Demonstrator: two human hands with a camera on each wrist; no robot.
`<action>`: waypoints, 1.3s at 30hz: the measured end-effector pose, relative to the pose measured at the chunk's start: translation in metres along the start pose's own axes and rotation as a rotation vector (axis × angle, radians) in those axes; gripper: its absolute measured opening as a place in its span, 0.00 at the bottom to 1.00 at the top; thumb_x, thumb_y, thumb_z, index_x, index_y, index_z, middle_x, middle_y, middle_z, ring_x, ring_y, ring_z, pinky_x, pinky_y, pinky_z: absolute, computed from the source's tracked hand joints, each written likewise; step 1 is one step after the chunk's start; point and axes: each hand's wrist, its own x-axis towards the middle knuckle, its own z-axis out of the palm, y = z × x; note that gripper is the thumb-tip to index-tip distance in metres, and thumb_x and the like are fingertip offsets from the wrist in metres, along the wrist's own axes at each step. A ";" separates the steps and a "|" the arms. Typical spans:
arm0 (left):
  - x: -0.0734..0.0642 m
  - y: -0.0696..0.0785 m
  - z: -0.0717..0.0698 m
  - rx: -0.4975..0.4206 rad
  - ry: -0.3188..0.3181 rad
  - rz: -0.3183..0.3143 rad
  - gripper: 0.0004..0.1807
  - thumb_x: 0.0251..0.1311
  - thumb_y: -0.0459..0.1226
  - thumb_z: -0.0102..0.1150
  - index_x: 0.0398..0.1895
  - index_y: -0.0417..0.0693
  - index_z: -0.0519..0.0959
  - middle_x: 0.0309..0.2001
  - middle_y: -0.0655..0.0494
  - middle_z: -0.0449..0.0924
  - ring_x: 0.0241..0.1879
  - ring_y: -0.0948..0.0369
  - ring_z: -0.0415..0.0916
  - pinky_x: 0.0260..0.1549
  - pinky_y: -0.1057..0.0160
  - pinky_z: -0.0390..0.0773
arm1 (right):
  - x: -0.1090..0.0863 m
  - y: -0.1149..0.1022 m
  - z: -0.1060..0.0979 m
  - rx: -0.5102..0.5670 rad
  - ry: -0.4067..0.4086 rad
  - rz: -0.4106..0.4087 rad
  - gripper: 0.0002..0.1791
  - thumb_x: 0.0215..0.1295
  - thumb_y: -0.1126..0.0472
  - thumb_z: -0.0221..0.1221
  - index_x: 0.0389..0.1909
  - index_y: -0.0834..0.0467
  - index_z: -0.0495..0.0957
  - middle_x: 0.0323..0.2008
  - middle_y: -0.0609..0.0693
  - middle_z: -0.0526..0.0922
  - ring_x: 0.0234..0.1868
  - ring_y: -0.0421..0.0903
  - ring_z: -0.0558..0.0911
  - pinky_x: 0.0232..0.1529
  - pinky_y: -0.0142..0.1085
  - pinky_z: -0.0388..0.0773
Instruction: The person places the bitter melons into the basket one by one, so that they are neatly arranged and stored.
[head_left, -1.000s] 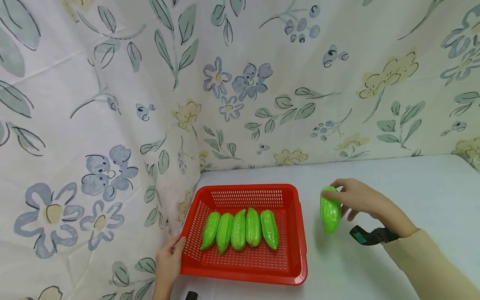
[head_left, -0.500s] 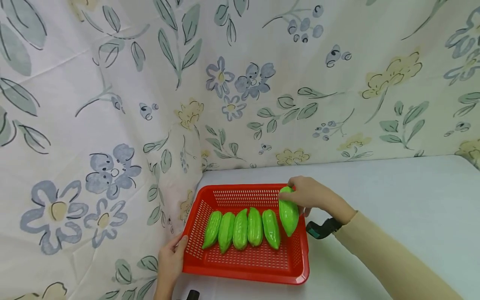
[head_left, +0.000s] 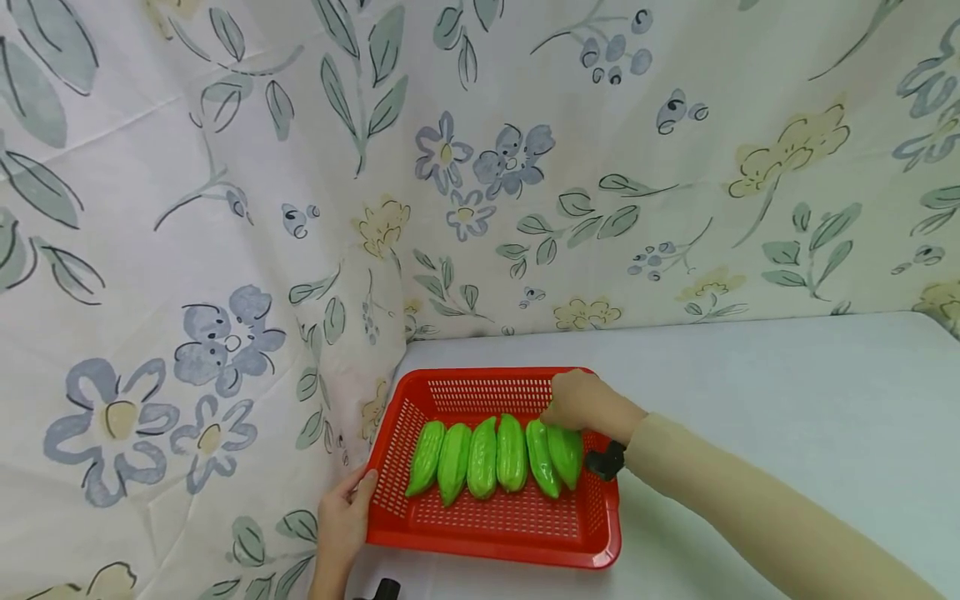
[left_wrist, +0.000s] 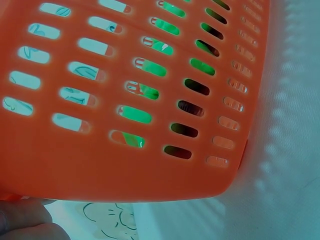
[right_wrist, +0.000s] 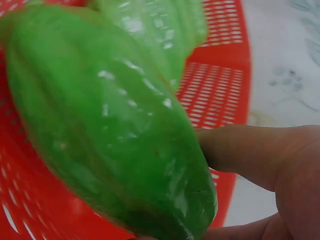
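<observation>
A red plastic basket [head_left: 487,550] with slotted walls stands on the table. Inside it, several glossy green ridged vegetables [head_left: 482,462] with tapered ends lie side by side. My right hand [head_left: 581,404] reaches over the basket's right side and holds one more green ridged vegetable [head_left: 567,458] by its far end, beside the rightmost of the row. Up close in the right wrist view, thumb and fingers pinch the end of this vegetable [right_wrist: 110,120]. My left hand [head_left: 343,521] grips the basket's left rim; its fingers [left_wrist: 27,220] show under the wall in the left wrist view.
The white tabletop [head_left: 787,400] extends to the right of the basket. A floral curtain [head_left: 600,167] hangs behind the table and down its left side, close to the basket. A black wrist device [head_left: 606,461] sits by the basket's right rim.
My right hand has carried the green ridged vegetable leftward from beside the basket, over its right rim, and down next to the row. The left hand stays on the basket.
</observation>
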 end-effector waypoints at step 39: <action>-0.004 0.006 -0.003 0.254 -0.010 0.106 0.29 0.71 0.50 0.51 0.62 0.36 0.74 0.31 0.45 0.83 0.25 0.60 0.75 0.22 0.65 0.74 | -0.019 0.003 0.008 -0.070 0.119 -0.027 0.22 0.64 0.45 0.60 0.42 0.63 0.76 0.23 0.50 0.76 0.22 0.44 0.75 0.22 0.36 0.72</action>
